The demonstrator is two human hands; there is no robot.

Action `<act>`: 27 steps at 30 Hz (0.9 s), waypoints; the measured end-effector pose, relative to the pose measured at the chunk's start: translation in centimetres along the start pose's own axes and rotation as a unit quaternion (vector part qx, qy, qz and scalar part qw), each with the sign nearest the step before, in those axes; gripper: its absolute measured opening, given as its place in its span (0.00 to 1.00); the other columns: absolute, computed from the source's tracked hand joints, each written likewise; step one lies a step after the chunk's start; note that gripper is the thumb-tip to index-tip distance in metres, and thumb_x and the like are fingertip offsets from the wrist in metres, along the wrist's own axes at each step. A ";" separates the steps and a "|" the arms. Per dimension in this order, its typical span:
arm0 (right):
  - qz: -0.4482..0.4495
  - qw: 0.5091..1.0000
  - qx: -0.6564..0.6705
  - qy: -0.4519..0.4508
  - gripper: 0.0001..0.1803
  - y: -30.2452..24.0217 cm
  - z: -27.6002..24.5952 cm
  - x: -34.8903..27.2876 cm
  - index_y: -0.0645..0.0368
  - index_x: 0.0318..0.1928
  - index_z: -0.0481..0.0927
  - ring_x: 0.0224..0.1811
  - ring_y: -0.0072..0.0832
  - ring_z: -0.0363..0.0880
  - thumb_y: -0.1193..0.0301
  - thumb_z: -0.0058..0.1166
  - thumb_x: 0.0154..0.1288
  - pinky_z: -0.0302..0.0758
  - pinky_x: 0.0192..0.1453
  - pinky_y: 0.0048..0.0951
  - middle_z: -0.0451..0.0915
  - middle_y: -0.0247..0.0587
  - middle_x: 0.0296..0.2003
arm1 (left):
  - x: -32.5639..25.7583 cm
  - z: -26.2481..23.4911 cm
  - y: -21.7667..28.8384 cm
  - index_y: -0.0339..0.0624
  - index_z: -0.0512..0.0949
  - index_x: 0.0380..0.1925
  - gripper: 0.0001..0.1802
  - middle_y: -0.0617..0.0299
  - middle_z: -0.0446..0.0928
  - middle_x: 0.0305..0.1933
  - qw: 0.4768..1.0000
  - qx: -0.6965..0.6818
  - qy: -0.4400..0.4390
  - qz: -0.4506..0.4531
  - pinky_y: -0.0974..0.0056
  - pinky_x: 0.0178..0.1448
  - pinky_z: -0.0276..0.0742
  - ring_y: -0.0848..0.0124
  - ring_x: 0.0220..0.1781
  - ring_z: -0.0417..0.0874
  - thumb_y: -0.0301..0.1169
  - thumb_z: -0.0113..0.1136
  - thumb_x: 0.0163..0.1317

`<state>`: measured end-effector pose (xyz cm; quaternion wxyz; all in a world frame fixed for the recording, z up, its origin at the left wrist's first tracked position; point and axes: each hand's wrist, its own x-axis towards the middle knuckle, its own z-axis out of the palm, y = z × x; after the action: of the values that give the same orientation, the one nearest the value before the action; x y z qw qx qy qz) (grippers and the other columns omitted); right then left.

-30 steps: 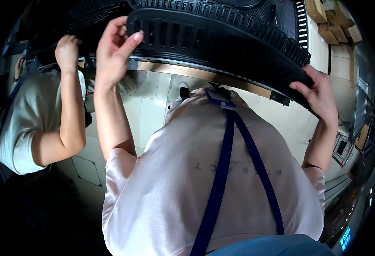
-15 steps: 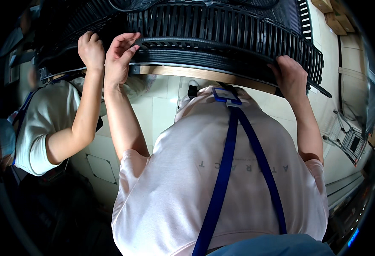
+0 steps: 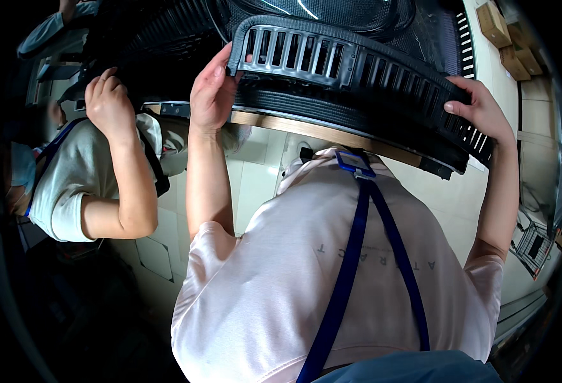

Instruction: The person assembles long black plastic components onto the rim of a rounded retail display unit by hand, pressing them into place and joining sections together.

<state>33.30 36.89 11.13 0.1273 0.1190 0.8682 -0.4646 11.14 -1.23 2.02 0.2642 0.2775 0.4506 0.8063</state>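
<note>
A long black slatted panel (image 3: pixel 351 60) with a rounded rim stands tilted above the edge of a black-covered work surface. My left hand (image 3: pixel 212 96) is closed on its left end, with a fingertip showing through a slot. At the other end my right hand (image 3: pixel 482 108) grips the panel, thumb on the near side and fingers over the upper rim. Beneath the panel run black ribbed strips (image 3: pixel 294 105) along a wood-coloured table edge (image 3: pixel 306 127). What lies behind the panel is partly hidden.
A co-worker in a pale shirt (image 3: pixel 76 185) stands close on my left, one bent hand (image 3: pixel 110 105) near the table. Black mesh material (image 3: pixel 332 16) covers the far side. Cardboard boxes (image 3: pixel 508 35) and a wire cart (image 3: pixel 533 249) stand at the right.
The slatted panel has come up from lying low and tilted toward me. My right hand has moved right along with its end. The co-worker's hand has shifted left, away from mine.
</note>
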 end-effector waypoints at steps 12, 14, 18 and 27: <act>-0.214 0.944 -0.240 0.077 0.27 -6.8 8.3 15.8 0.60 0.57 0.72 0.55 0.42 0.74 0.52 0.39 0.71 0.68 0.61 0.35 0.76 0.49 0.51 | -0.2 -1.0 -4.3 0.34 0.65 0.60 0.24 0.54 0.75 0.54 0.995 -0.031 0.081 -0.050 0.63 0.64 0.65 0.69 0.55 0.75 0.30 0.53 0.66; -0.240 0.957 -0.164 0.000 0.20 -10.7 10.8 19.1 0.65 0.44 0.77 0.47 0.52 0.76 0.59 0.48 0.61 0.72 0.51 0.44 0.77 0.60 0.43 | -0.4 -1.7 -4.8 0.34 0.65 0.60 0.24 0.55 0.76 0.53 0.996 -0.047 0.056 -0.049 0.63 0.64 0.65 0.70 0.55 0.75 0.30 0.54 0.65; -0.228 0.953 -0.193 -0.059 0.21 -13.2 13.3 21.4 0.64 0.31 0.80 0.34 0.48 0.80 0.58 0.44 0.66 0.74 0.42 0.42 0.80 0.56 0.28 | -0.3 -1.6 -5.3 0.34 0.65 0.59 0.26 0.55 0.76 0.53 0.996 -0.079 0.007 -0.045 0.64 0.65 0.64 0.70 0.56 0.75 0.31 0.57 0.63; -0.224 0.958 -0.149 -0.103 0.21 -13.3 13.9 20.0 0.65 0.32 0.81 0.29 0.36 0.81 0.57 0.50 0.64 0.75 0.37 0.35 0.81 0.49 0.25 | -2.7 0.0 -6.1 0.33 0.64 0.61 0.30 0.52 0.73 0.58 0.996 -0.083 0.037 0.015 0.60 0.67 0.63 0.65 0.60 0.73 0.34 0.59 0.62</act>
<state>11.73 19.85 7.43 0.1252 -0.1469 0.9141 -0.3566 14.16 -0.29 -3.89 0.2573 0.2313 0.3869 0.8548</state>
